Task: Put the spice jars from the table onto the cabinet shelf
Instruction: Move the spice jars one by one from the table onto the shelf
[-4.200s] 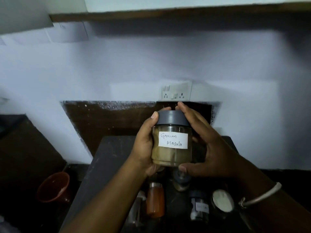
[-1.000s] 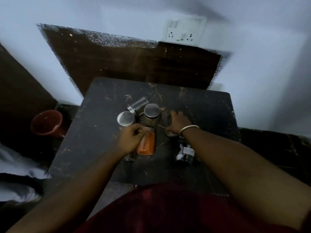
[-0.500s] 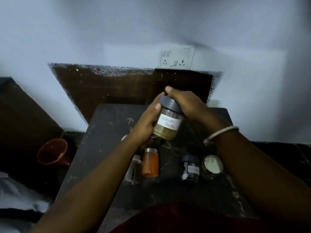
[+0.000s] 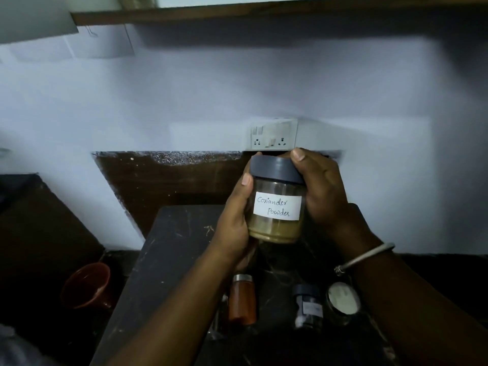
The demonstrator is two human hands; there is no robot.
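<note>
Both hands hold the coriander powder jar (image 4: 276, 204) up in front of the wall, above the far part of the dark surface (image 4: 169, 249) and just below the switch plate (image 4: 273, 134). The left hand (image 4: 235, 228) wraps its fingers around the glass body and under the base, while the right hand (image 4: 320, 188) closes over the grey lid (image 4: 276, 169), thumb on the rim. Half a second ago the jar was tilted and lower over the surface; now it stands nearly upright with its handwritten label facing the camera, and the view has lifted enough to show the underside of the cabinet shelf (image 4: 237, 14) along the top. An orange spice jar (image 4: 242, 299), a small dark-lidded jar (image 4: 307, 305) and a round white-topped jar (image 4: 343, 299) remain on the surface below the wrists. A red-brown pot (image 4: 87, 285) sits on the floor to the left.
</note>
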